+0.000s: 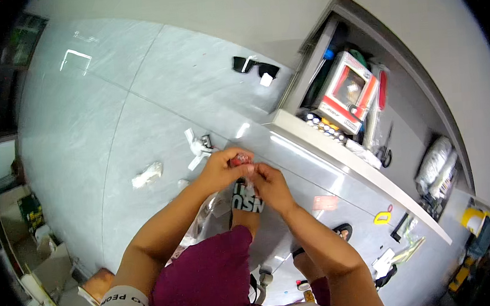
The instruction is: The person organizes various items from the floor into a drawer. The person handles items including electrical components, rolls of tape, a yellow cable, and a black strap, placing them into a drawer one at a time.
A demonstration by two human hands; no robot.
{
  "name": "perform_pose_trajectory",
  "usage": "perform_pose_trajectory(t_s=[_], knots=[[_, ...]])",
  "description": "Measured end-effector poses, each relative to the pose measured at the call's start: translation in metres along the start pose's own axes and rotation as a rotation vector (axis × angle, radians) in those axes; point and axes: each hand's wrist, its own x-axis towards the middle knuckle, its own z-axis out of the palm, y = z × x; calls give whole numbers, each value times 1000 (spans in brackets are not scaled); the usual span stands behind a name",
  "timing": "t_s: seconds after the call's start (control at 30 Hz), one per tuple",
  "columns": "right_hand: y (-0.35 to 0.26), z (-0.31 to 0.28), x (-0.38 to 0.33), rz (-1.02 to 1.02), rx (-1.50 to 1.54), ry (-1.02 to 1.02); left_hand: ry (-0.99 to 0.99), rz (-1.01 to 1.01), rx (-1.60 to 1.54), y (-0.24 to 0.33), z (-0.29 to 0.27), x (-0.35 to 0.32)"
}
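Both of my hands meet over the tiled floor, in front of my knee. My left hand (221,171) is closed round a small red item (240,160) that looks wrapped in clear plastic; its exact kind is hidden by the fingers. My right hand (272,188) comes in from the other side with thumb and fingertips pinched together against the item's lower end. What lies between those fingertips is too small to make out. Just beyond the left hand is a white pronged object (198,148) on the floor.
To the right, an open drawer (325,152) holds a red-and-white box (348,92), several batteries (324,126) and scissors (387,151). Sunglasses (255,67) lie before the cabinet. A white crumpled piece (148,175), a yellow-handled tool (382,217) and cardboard boxes (53,271) are around.
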Motion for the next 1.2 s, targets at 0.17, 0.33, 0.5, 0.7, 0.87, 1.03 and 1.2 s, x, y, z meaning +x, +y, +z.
perform_pose_trajectory(t_s=[0.17, 0.33, 0.5, 0.7, 0.87, 1.03, 1.2], knots=[[-74, -30, -82, 7, 193, -134, -102, 149, 290, 84, 25, -29], [-157, -81, -165, -218, 206, -31, -269, 662, 348, 182, 60, -45], [-185, -134, -190, -294, 736, 43, 3, 1268, 723, 230, 124, -13], [-190, -171, -187, -274, 618, 263, 37, 1601, 1024, 245, 170, 32], [-187, -211, -139, -148, 562, 175, -10, 1291, 1164, 240, 166, 50], [-186, -232, -25, -153, 635, 363, -47, 921, 1202, 236, 137, 50], [-214, -226, 57, -134, 601, 610, -230, 689, 1464, 241, 119, 65]])
